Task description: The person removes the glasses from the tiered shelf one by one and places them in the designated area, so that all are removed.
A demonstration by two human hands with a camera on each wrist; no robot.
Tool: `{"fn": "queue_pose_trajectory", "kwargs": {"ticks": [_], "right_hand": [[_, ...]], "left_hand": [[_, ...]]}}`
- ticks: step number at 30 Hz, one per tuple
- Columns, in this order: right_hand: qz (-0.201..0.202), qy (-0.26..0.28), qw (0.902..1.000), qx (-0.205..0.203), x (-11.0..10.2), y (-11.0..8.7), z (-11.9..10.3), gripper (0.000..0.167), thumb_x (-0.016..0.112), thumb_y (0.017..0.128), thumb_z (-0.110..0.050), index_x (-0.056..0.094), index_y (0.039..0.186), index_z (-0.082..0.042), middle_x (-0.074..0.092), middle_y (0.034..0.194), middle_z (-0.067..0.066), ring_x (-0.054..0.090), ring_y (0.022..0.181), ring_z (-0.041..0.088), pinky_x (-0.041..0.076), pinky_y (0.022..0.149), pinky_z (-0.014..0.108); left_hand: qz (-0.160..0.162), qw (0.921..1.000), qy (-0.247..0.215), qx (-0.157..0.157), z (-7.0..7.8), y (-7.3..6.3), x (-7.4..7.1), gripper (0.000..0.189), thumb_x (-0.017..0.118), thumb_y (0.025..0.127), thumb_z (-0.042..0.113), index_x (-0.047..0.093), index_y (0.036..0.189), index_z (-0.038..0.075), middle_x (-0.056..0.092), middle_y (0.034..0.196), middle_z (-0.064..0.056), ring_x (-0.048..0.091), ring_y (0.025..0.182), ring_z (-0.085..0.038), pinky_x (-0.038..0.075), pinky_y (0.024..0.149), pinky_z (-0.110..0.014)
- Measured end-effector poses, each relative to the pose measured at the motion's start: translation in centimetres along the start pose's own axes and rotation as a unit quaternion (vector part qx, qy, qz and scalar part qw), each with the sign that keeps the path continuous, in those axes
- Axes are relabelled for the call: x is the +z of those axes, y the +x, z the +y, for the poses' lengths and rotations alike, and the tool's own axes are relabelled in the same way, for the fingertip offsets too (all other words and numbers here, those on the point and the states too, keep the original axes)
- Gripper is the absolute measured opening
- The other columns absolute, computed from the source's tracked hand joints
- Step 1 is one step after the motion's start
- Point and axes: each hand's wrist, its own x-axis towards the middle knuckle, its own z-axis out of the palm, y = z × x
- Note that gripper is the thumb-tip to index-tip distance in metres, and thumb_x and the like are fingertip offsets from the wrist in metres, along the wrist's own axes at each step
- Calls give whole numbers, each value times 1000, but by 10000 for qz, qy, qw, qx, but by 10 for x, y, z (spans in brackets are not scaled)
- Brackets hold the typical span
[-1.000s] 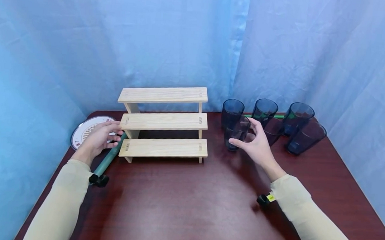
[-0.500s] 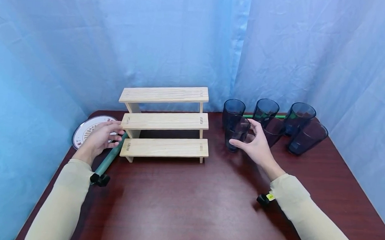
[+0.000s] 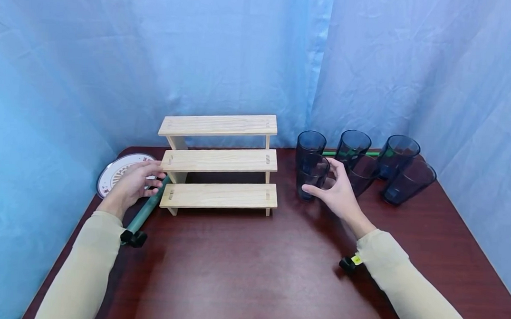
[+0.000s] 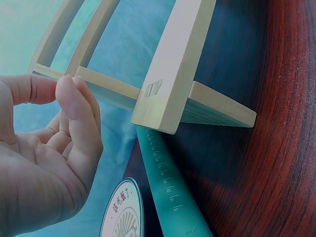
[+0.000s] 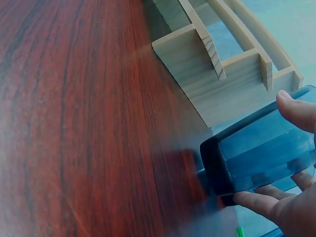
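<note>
A three-tier wooden step shelf (image 3: 219, 196) stands left of centre on the dark red table. My left hand (image 3: 127, 187) is at its left side, thumb and index finger pinching the end of the middle tier (image 4: 91, 42); the other fingers curl below. To the right, my right hand (image 3: 341, 196) holds a dark blue tinted drinking glass (image 3: 311, 178), thumb on the near side and fingers behind. In the right wrist view this glass (image 5: 261, 148) has its thick base low beside the shelf's side panel (image 5: 212, 84). Whether its base touches the table I cannot tell.
Several similar glasses stand behind and right of the right hand, among them a back one (image 3: 353, 144) and a right one (image 3: 408, 183). A round printed plate (image 3: 109, 172) and a green rolled mat with ruler marks (image 3: 143, 212) lie at left. Blue curtains (image 3: 226, 53) surround the table.
The glass and my right hand have shifted very slightly to the left. My left hand stays at the shelf's end. The view itself has moved a little.
</note>
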Motion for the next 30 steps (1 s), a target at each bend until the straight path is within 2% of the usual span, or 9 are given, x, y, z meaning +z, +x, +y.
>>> {"fn": "queue_pose_trajectory", "kwargs": {"ticks": [6, 9, 17, 23, 30], "right_hand": [[40, 40, 10000, 22, 2, 11, 26, 97, 87, 83, -22, 24, 156, -12, 45, 148, 11, 53, 126, 30, 51, 98, 36], [81, 59, 9999, -17, 3, 13, 32, 98, 88, 82, -27, 25, 155, -13, 47, 146, 10, 54, 125, 30, 50, 101, 43], [-8, 12, 10000, -20, 5, 15, 34, 98, 90, 80, -28, 25, 153, -12, 47, 144, 11, 53, 127, 33, 46, 103, 51], [-191, -142, 9994, -260, 5, 16, 36, 97, 89, 82, -25, 24, 152, -11, 47, 144, 13, 47, 133, 33, 38, 110, 55], [-166, -245, 9988, -386, 5, 15, 41, 95, 88, 82, -26, 24, 151, -12, 49, 143, 15, 48, 132, 34, 38, 110, 57]], "left_hand": [[-16, 10000, 42, -6, 0, -1, 0, 53, 50, 107, 31, 35, 150, 4, 56, 108, -7, 60, 74, -12, 55, 66, -25], [-20, 10000, 43, -9, 0, 0, -1, 52, 49, 107, 30, 35, 150, 5, 56, 107, -7, 60, 74, -12, 54, 65, -25], [-62, 10000, -4, 9, -2, 2, -2, 52, 48, 108, 29, 34, 152, 5, 56, 108, -7, 60, 74, -12, 54, 63, -25], [-34, 9999, -98, -29, -1, 1, -2, 52, 50, 107, 29, 34, 151, 6, 57, 106, -5, 60, 73, -12, 54, 62, -24], [-38, 9999, -116, -36, -1, 1, -1, 50, 50, 107, 32, 36, 149, 7, 56, 107, -6, 61, 74, -12, 54, 64, -25]]}}
